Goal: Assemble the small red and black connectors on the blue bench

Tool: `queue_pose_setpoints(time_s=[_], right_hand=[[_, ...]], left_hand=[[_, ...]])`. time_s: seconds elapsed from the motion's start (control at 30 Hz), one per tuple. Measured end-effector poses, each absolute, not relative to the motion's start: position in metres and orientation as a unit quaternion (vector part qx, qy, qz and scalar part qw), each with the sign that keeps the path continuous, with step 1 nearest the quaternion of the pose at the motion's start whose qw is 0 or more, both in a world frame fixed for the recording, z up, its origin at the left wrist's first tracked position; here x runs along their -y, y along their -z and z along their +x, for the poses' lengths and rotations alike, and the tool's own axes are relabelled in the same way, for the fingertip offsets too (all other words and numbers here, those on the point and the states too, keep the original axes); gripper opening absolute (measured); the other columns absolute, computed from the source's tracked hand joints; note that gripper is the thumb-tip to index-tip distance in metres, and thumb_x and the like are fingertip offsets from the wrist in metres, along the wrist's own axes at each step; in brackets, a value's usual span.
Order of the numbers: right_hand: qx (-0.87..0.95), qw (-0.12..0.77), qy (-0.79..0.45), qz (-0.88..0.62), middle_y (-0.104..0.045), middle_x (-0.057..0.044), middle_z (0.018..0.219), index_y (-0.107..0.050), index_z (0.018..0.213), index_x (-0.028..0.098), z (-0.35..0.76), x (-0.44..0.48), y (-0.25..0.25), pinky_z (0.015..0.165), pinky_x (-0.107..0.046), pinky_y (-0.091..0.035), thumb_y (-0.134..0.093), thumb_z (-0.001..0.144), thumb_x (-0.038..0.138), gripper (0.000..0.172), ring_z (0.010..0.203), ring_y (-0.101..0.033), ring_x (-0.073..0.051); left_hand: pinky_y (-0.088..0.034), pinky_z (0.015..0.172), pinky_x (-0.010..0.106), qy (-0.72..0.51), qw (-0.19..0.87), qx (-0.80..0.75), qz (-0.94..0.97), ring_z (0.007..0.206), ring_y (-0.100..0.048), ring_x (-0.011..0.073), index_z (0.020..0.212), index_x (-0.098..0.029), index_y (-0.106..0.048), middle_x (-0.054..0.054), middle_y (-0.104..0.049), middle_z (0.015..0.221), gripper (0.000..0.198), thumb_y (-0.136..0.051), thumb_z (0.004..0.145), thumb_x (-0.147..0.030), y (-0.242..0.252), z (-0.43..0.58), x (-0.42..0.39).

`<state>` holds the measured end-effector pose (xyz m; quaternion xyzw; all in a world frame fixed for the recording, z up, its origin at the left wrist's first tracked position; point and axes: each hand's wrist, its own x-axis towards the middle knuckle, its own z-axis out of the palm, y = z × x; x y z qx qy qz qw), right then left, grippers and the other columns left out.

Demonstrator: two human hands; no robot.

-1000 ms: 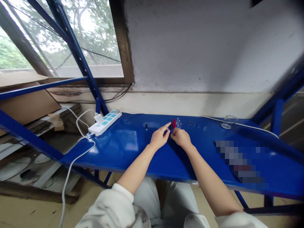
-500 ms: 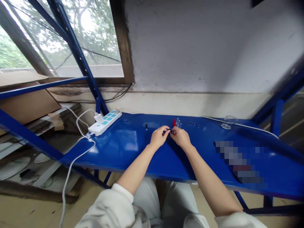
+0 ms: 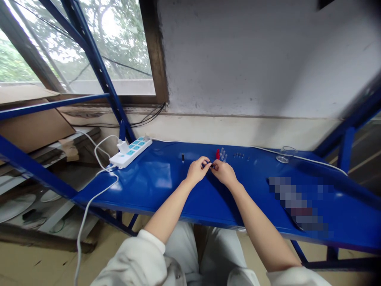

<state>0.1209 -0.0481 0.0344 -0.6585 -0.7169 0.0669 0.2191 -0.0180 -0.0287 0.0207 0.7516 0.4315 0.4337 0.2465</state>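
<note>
Above the blue table [image 3: 166,198], my left hand [image 3: 197,170] and my right hand [image 3: 224,171] meet fingertip to fingertip. Both are closed in a pinch around a small dark piece [image 3: 210,164], mostly covered by the fingers and too small to name. Just beyond my right hand lie a red piece [image 3: 218,154] and several clear tubes [image 3: 222,153]. Farther right is a row of tiny dark parts [image 3: 238,155]. A small black cylinder with a pale lower end [image 3: 183,157] stands upright to the left of my left hand.
A white power strip [image 3: 131,152] with a plug and cables sits at the table's left end. A clear glass cup [image 3: 283,158] stands at the back right, by a white cable. A blurred-out dark flat object [image 3: 294,206] lies on the right. Blue rack posts [image 3: 111,99] frame the table.
My hands remain together over the table, with only a slight shift of the fingers around the small dark piece. The whole view has moved a little; the table objects stay put.
</note>
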Motion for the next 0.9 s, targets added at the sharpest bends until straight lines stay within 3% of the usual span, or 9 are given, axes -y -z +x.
queue_pose_setpoints(time_s=[0.17, 0.3, 0.5, 0.63, 0.9], right_hand=[[0.709, 0.297, -0.096, -0.632, -0.058, 0.002, 0.064, -0.054, 0.082, 0.021, 0.119, 0.044, -0.028, 0.053, -0.019, -0.031, -0.048, 0.076, 0.031, 0.013, 0.058, -0.053, -0.011], [0.702, 0.344, -0.125, -0.611, -0.055, 0.002, 0.060, -0.055, 0.078, 0.019, 0.108, 0.036, -0.017, 0.053, -0.019, -0.033, -0.047, 0.077, 0.033, 0.017, 0.054, -0.049, -0.010], [0.745, 0.304, -0.127, -0.580, -0.058, 0.001, 0.065, -0.056, 0.068, 0.019, 0.075, 0.012, -0.014, 0.055, -0.020, -0.032, -0.052, 0.073, 0.030, 0.013, 0.060, -0.051, -0.011], [0.739, 0.275, -0.125, -0.602, -0.062, -0.001, 0.069, -0.059, 0.072, 0.019, 0.051, -0.008, -0.015, 0.055, -0.021, -0.031, -0.053, 0.072, 0.026, 0.009, 0.065, -0.055, -0.013], [0.736, 0.252, -0.131, -0.614, -0.065, -0.003, 0.074, -0.062, 0.079, 0.020, 0.034, -0.024, -0.006, 0.058, -0.021, -0.033, -0.052, 0.073, 0.028, 0.014, 0.072, -0.059, -0.015]], left_hand=[[-0.039, 0.052, 0.018, -0.531, 0.250, -0.424, 0.689, 0.050, -0.048, 0.0070, 0.091, -0.019, -0.058, 0.000, -0.058, 0.068, 0.026, -0.044, 0.081, -0.038, -0.029, -0.030, 0.029], [-0.035, 0.044, 0.018, -0.664, 0.285, -0.435, 0.537, 0.042, -0.044, 0.0057, 0.081, -0.017, -0.055, -0.002, -0.053, 0.059, 0.032, -0.040, 0.082, -0.045, -0.037, -0.049, 0.022], [-0.025, 0.036, 0.017, -0.761, 0.367, -0.429, 0.320, 0.033, -0.038, 0.0041, 0.072, -0.015, -0.048, -0.004, -0.047, 0.050, 0.031, -0.041, 0.080, -0.044, -0.041, -0.065, 0.009], [-0.020, 0.034, 0.018, -0.781, 0.388, -0.421, 0.252, 0.031, -0.036, 0.0046, 0.070, -0.014, -0.047, -0.005, -0.045, 0.046, 0.026, -0.041, 0.078, -0.039, -0.039, -0.068, 0.004], [-0.020, 0.035, 0.017, -0.780, 0.402, -0.428, 0.215, 0.029, -0.035, 0.0049, 0.068, -0.014, -0.047, -0.006, -0.044, 0.043, 0.021, -0.040, 0.077, -0.033, -0.030, -0.070, -0.002]])
